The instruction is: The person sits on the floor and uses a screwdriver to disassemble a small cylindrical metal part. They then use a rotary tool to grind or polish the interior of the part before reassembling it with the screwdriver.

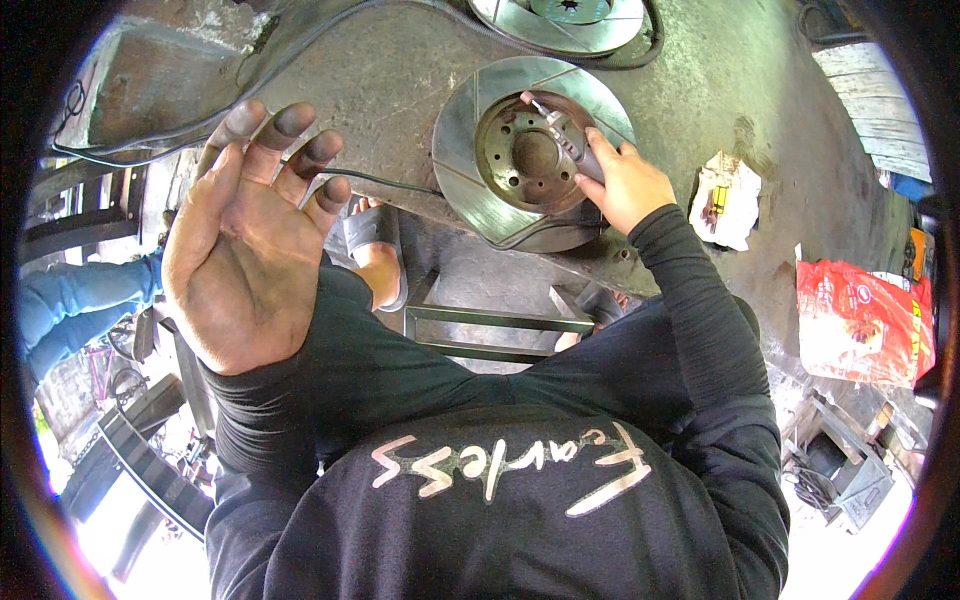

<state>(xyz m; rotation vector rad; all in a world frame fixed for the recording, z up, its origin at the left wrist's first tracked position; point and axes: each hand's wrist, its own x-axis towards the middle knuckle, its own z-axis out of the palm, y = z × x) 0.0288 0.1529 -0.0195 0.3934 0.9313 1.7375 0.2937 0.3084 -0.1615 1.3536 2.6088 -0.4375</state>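
My left hand (245,240) is raised palm up at the left, fingers apart and fingertips blackened, with nothing in it. In my right hand (637,185) is a grey rotary grinder (572,142), fingers wrapped round its body. Its pink grinding stone (528,98) points up and left, over the inside of a brake disc (465,125). Whether the stone touches the metal, I cannot tell. The disc lies flat near the front edge of a worn metal bench (390,75), its bolt holes and centre opening showing. A thin black cable (385,182) runs along the disc's near side.
A second brake disc (605,38) lies at the far side, with a black hose (300,42) curving past it. Crumpled white paper (742,215) and a red plastic bag (850,325) are at the right. Below the bench are a metal frame (490,318) and a sandalled foot (378,265).
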